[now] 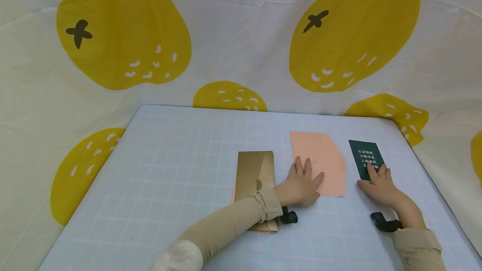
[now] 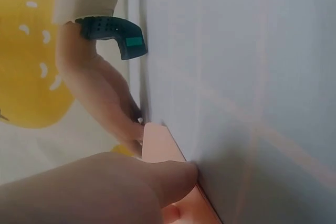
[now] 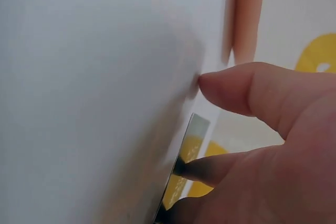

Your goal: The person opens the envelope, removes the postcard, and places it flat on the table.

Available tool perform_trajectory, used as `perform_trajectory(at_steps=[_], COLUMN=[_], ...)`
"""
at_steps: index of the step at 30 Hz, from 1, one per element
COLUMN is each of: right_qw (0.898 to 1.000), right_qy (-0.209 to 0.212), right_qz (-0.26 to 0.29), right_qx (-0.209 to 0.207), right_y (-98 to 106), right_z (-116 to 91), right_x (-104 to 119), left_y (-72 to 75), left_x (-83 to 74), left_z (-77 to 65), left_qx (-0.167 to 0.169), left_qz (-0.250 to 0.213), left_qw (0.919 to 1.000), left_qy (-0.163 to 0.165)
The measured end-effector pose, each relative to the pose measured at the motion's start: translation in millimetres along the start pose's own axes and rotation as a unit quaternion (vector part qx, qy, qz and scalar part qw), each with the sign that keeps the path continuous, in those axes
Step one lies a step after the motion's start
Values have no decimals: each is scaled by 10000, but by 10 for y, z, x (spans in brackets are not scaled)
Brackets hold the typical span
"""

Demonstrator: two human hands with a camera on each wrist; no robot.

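Peach-pink paper piece point(image 1: 329, 164): a flat, plain-coloured, matt-looking sheet or envelope (which, cannot be told), lying on the pale gridded tabletop point(image 1: 169, 158). Its far edge is straight and its far right corner cut off on a slant; a small curved mark shows near the middle, and the lower left portion is covered from view. Dark green card point(image 1: 363, 156): a smaller rectangle, just to the right of the pink piece and apart from it, lying face up with its near end angled toward the right. Rows of pale Chinese characters cross the face, the lowest partly hidden along with the near right corner. Seen edge-on from the right wrist, its surface is glossy, with yellow reflections.
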State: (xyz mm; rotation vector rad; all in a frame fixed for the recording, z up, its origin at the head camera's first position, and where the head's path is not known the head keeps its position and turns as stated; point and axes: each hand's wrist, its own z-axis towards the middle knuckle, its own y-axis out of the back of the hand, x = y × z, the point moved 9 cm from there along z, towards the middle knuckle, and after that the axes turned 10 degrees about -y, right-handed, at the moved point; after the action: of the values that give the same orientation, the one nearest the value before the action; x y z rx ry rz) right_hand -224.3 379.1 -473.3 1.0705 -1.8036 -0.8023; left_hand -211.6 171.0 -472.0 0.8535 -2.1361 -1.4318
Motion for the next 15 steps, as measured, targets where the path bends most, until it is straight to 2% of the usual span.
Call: perform_trajectory(at_steps=[4, 15], right_qw=[10000, 9999], right_qy=[2, 70], right_qz=[42, -30], right_qx=[34, -115], right_y=[47, 215], right_z=[77, 341], right_x=[-54, -178], left_y=[42, 129], left_x=[-2, -10], left_z=[58, 286], left_qx=[-110, -180], left_qz=[-29, -58], left_qw=[9999, 9995], left_qy=[-7, 250])
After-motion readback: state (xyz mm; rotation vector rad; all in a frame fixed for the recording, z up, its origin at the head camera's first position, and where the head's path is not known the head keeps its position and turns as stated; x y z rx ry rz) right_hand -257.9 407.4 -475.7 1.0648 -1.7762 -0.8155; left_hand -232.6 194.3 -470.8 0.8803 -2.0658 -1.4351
